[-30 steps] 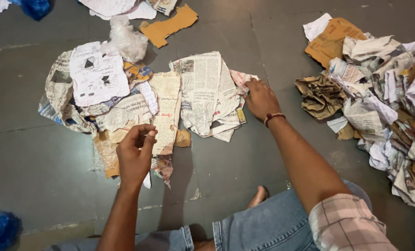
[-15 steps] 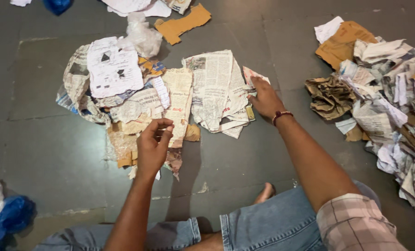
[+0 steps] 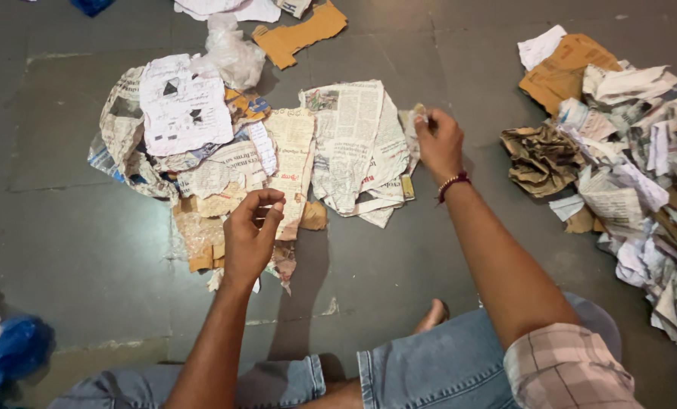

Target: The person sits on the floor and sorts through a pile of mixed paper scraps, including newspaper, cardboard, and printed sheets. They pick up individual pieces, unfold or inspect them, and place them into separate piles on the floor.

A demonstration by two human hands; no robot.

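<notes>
right hand point(image 3: 438, 142) has lifted off the newspaper sheet point(image 3: 357, 140), now pinching a small scrap point(image 3: 421, 113); left hand point(image 3: 250, 236) fingers stay loosely curled.

A spread of flattened newspaper sheets point(image 3: 278, 151) lies on the floor point(image 3: 65, 227) at centre left of the frame, with a printed sheet point(image 3: 183, 102) on its upper left part and a crumpled plastic bag point(image 3: 232, 53) just above. A cardboard piece point(image 3: 300, 34) sits at top centre. A heap of crumpled paper point(image 3: 626, 174) fills the right edge, well apart
</notes>
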